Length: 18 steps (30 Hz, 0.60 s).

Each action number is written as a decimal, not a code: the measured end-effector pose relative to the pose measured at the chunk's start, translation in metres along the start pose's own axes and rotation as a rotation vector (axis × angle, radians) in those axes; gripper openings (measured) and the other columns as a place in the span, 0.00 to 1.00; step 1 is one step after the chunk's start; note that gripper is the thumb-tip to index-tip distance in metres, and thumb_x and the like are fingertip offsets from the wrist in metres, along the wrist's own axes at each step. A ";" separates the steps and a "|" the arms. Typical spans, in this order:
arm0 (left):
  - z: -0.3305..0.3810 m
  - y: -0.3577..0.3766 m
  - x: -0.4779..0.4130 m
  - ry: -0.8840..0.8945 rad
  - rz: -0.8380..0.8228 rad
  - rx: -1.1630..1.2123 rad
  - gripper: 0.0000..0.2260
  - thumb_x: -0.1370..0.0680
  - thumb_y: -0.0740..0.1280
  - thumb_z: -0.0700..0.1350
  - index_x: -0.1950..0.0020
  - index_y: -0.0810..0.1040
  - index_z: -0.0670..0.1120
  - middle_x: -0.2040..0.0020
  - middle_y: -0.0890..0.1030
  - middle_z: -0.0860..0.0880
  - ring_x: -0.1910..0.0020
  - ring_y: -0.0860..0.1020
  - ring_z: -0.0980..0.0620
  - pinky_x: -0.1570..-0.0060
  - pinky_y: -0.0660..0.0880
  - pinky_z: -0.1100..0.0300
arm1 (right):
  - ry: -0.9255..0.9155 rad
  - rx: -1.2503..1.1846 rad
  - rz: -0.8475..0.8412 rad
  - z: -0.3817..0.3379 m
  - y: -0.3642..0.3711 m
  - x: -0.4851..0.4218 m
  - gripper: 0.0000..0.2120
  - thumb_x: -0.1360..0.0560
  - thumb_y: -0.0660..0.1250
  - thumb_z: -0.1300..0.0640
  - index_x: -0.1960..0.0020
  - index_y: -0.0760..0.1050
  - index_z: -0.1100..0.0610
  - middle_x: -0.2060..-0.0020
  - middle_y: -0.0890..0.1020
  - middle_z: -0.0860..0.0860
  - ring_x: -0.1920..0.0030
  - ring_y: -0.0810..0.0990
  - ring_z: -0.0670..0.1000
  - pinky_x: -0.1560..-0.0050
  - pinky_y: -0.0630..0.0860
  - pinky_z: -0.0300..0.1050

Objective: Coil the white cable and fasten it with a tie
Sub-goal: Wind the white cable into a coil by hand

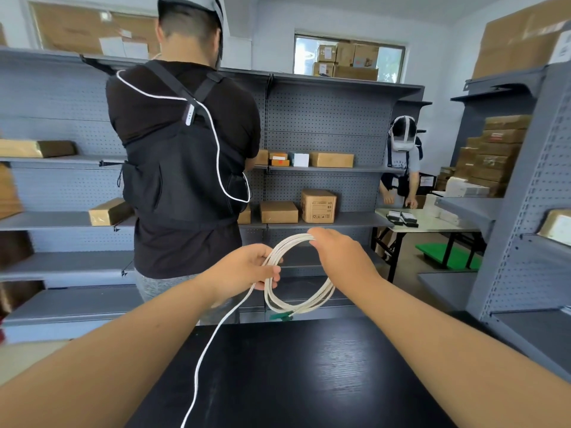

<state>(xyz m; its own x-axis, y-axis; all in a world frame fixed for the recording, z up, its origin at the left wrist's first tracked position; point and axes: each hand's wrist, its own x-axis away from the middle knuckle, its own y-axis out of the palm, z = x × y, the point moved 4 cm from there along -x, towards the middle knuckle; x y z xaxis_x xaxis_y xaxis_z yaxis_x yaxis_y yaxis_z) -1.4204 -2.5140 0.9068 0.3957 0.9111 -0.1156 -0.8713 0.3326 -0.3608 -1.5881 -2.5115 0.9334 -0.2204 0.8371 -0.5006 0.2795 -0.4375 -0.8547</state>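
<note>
The white cable (309, 301) hangs coiled just right of the left hand (247, 270), whose grip is clamped on its rim. The right hand (336, 251) rests farther right on the loop's top; whether its grip is closed cannot be told. The uncoiled tail (210, 341) drops below the left hand, which is the nearer one.
</note>
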 end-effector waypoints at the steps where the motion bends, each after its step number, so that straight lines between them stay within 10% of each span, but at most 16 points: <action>1: 0.000 -0.001 0.001 -0.010 0.002 0.016 0.06 0.23 0.64 0.37 0.47 0.74 0.40 0.61 0.80 0.48 0.62 0.80 0.53 0.56 0.79 0.61 | 0.020 -0.035 0.015 0.001 0.000 0.001 0.08 0.19 0.51 0.55 0.47 0.68 0.55 0.58 0.74 0.53 0.58 0.74 0.58 0.59 0.69 0.50; 18: 0.013 -0.016 -0.003 0.180 0.392 -0.430 0.03 0.22 0.64 0.44 0.54 0.76 0.50 0.67 0.78 0.52 0.63 0.82 0.52 0.61 0.79 0.59 | 0.234 -0.372 0.110 -0.001 0.016 0.008 0.09 0.19 0.50 0.56 0.49 0.68 0.56 0.59 0.75 0.53 0.60 0.76 0.56 0.64 0.73 0.48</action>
<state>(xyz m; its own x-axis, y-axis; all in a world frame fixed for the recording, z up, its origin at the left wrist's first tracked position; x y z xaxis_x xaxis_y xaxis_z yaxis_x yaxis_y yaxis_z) -1.4112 -2.5188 0.9252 0.1442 0.8779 -0.4566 -0.7815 -0.1820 -0.5968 -1.5847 -2.5114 0.9156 0.0342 0.8628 -0.5044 0.6158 -0.4157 -0.6693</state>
